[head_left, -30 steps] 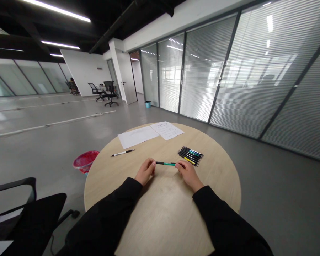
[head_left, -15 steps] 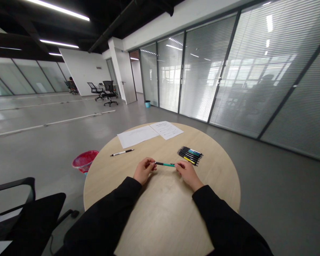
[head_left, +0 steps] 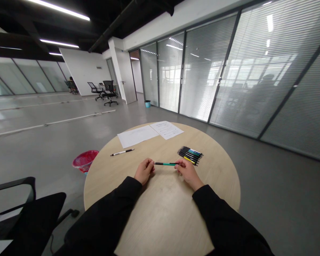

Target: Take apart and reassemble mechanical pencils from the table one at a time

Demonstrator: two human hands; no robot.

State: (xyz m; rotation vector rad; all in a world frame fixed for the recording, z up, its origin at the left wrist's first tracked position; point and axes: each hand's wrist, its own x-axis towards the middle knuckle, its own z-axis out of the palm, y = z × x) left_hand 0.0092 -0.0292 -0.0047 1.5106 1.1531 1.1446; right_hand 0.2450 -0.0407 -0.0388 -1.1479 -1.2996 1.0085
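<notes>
A green and black pen (head_left: 165,164) lies level between my two hands, just above the table. My left hand (head_left: 144,170) pinches its black left end between thumb and fingers. At the pen's green right end, my right hand (head_left: 187,172) is closed on it, and the fingertips hide that end. Just beyond my right hand lies a row of several pens (head_left: 190,155), mostly black, with one yellow and some green or blue parts. A white and black pen (head_left: 122,152) rests alone on the table, farther off to the left of my left hand.
The round wooden table (head_left: 160,213) carries two printed paper sheets (head_left: 138,136) near its far edge. A red basin (head_left: 85,160) stands on the floor to the left. Closer on the left is a black chair (head_left: 40,217) with papers on it.
My left fingers have drawn together at the pen's black end. The pen has turned slightly, with its clip shifting near my right fingertips. The other pens and papers have stayed put.
</notes>
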